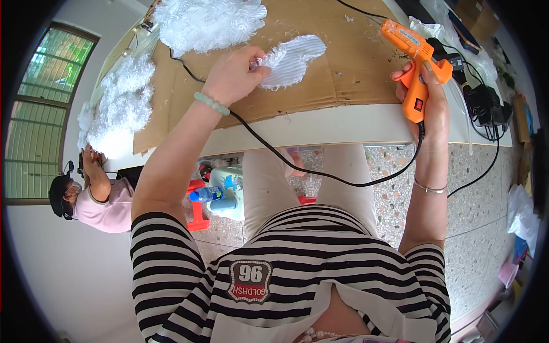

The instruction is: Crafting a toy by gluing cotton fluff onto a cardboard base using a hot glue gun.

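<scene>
My left hand (237,74) is closed, thumb and fingers pinching the left end of a white, ribbed piece with frayed edges (294,60), shaped like a wing or petal. It lies over brown cardboard (343,74) on the table. In my right hand (429,97) is an orange hot glue gun (416,63), gripped by its handle with fingers at the trigger. Its nozzle points up and to the left, apart from the white piece. The black glue gun cord (320,171) runs from the handle in a loop across my lap and under my left wrist.
Fluffy white heaps (209,23) lie at the far left of the cardboard, with another fluffy pile (123,100) nearer the left edge. Black power adapters (486,106) and cables crowd the right side. A co-worker in pink (106,206) is at the left. Below stands a blue-capped bottle (206,194).
</scene>
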Tool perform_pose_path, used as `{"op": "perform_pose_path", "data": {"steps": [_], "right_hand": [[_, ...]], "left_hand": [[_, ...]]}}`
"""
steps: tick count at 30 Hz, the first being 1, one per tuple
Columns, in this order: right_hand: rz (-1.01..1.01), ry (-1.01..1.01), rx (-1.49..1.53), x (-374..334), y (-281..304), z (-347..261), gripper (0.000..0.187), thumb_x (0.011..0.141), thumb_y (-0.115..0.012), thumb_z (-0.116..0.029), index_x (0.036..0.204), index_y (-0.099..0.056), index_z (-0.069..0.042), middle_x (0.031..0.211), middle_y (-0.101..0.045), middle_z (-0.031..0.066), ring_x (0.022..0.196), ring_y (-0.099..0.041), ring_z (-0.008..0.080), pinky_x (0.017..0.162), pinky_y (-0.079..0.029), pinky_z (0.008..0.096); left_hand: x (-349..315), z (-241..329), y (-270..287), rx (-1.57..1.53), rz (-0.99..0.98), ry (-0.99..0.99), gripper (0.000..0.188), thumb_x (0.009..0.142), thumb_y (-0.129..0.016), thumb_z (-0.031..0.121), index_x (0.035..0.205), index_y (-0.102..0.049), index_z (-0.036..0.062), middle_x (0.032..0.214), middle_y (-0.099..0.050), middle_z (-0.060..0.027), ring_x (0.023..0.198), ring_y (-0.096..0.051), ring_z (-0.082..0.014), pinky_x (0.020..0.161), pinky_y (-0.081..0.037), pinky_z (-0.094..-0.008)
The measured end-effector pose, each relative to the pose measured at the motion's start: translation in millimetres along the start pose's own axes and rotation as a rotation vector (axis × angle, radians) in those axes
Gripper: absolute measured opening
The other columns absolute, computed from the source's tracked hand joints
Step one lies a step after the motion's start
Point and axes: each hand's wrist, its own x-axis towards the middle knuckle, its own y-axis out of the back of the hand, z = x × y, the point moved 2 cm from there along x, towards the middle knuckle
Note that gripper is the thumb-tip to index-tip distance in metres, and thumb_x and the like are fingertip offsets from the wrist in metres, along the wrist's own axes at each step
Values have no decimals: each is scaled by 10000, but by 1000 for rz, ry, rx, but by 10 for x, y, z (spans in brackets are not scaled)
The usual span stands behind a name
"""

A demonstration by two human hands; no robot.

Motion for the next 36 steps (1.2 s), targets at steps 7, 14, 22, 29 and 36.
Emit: {"op": "perform_pose_path", "data": {"steps": [7, 14, 22, 29, 36], "right_hand": [[-70, -2, 39, 38, 98, 45, 285, 950, -451, -238, 1075, -507, 11, 906, -610, 106, 763, -583, 143, 577, -419, 230], [-63, 5, 26, 26, 58, 30, 314, 950, -455, -242, 1130, -477, 13, 906, -609, 105, 772, -585, 143, 575, -422, 232], [-26, 20, 4, 33, 14, 24, 295, 946, -450, -267, 1027, -533, 5, 858, -630, 116, 707, -559, 119, 598, -427, 228], [-26, 24, 9, 0, 30, -1, 280, 950, -457, -254, 1018, -535, 5, 873, -619, 108, 726, -572, 125, 584, -422, 221], [-47, 8, -14, 1, 32, 28, 286, 954, -445, -261, 991, -548, 4, 857, -621, 96, 735, -584, 124, 586, -429, 218]], "left_hand": [[61, -182, 125, -744, -181, 279, 292, 859, -635, 179, 1115, -612, 42, 884, -641, -32, 698, -562, -99, 624, -476, -245], [-70, -175, 201, -62, 464, 45, 273, 825, -636, 183, 1061, -625, 46, 775, -635, -89, 585, -587, -174, 594, -495, -277], [-14, -7, 117, 117, 260, -252, 263, 778, -667, 202, 1010, -646, 81, 904, -646, -92, 826, -593, -309, 748, -488, -378], [-184, 421, -55, 117, 205, -505, 171, 755, -659, 160, 887, -614, 61, 981, -622, -67, 762, -599, -288, 681, -493, -375], [-98, 252, -66, -75, 209, -325, 118, 782, -634, 153, 835, -642, 48, 762, -640, -105, 694, -610, -289, 623, -489, -376]]}}
